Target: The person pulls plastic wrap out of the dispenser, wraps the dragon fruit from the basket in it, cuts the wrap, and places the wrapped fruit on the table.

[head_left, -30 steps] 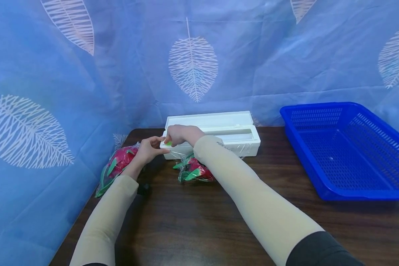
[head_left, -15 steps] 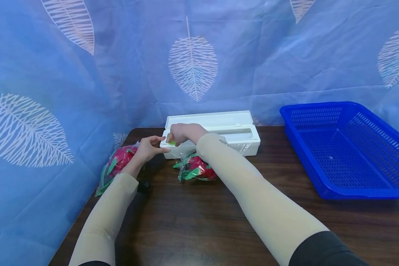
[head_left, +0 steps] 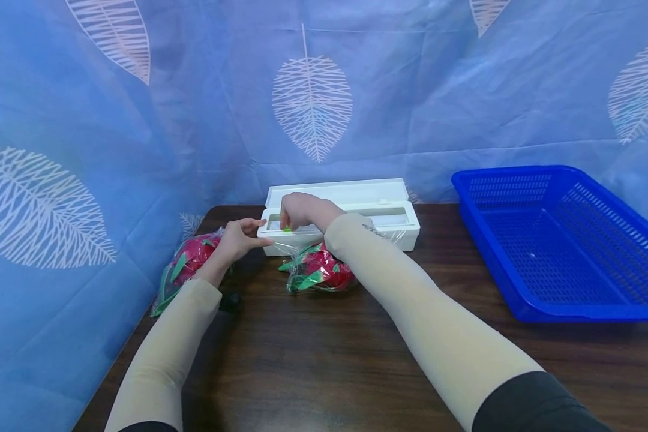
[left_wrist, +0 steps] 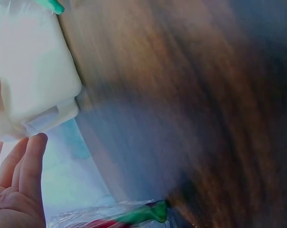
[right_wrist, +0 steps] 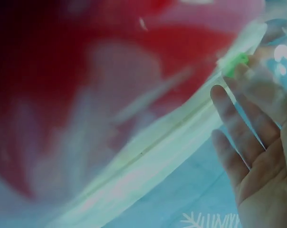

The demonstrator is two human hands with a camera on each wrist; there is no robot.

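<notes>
A white cling film box (head_left: 410,234) stands at the back of the table in the head view, its lid tipped back. My left hand (head_left: 237,240) grips the box's left end, thumb at the front and fingers at the end. My right hand (head_left: 303,211) pinches the small green slide cutter (right_wrist: 236,65) on the box's top edge, left of its middle. A sheet of clear film hangs from the box's front over a dragon fruit (head_left: 329,267) lying before it. A second film-wrapped dragon fruit (head_left: 194,258) lies left of my left hand, partly hidden by the wrist.
A blue plastic basket (head_left: 561,313) stands on the right of the dark wooden table (head_left: 313,360). Blue cloth (head_left: 210,108) with white leaf prints hangs behind and along the left side. A small dark object (head_left: 230,302) sits by my left wrist.
My right hand has slid the green cutter a short way rightward along the box from its left end. My left hand keeps its hold on the box.
</notes>
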